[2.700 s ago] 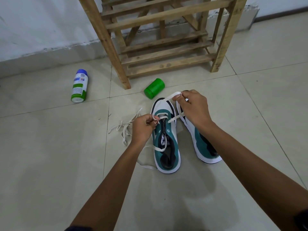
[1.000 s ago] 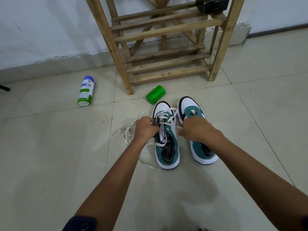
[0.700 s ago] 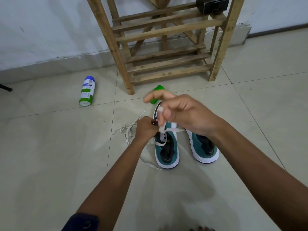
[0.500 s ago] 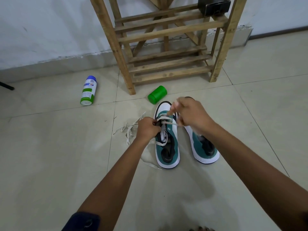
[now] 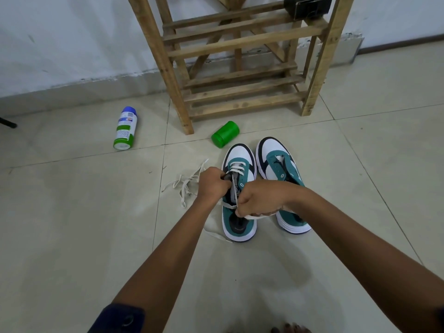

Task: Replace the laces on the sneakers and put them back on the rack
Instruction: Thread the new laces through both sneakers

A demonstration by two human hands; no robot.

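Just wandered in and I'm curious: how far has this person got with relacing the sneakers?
Early on. Done: the left sneaker has its first rows of white lace crossed near the toe. In hand: the left hand grips that shoe's edge while the right hand pulls the lace end. Left: its upper eyelets, the unlaced right sneaker, and returning both to the wooden rack. A loose lace lies on the floor.

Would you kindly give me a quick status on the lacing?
Left hand grips left sneaker; right hand pinches its lace. Two rows laced. Right sneaker unlaced. Nothing obstructing.
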